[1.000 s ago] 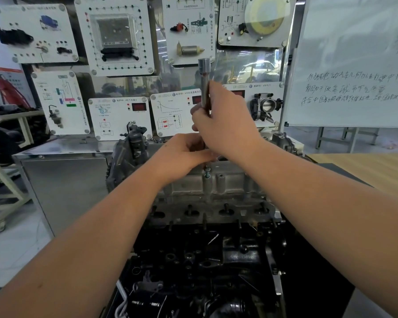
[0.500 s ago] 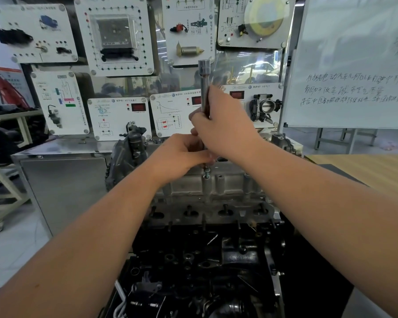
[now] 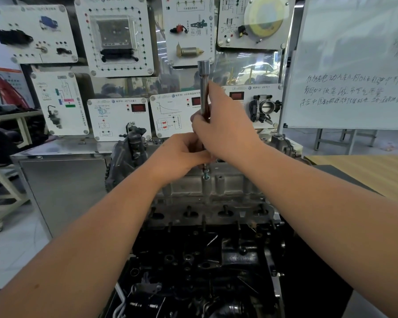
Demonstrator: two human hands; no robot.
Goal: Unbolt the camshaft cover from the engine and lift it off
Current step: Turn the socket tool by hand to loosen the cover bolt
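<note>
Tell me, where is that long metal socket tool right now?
The socket tool stands upright at centre frame, gripped by the right hand, above the bolt on the camshaft cover.

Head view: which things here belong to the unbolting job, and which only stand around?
Belong to the job:
- long socket tool, held upright by right hand
- left hand
- bolt
- camshaft cover

Only standing around:
- whiteboard
- wall training panels
- steel cabinet
</note>
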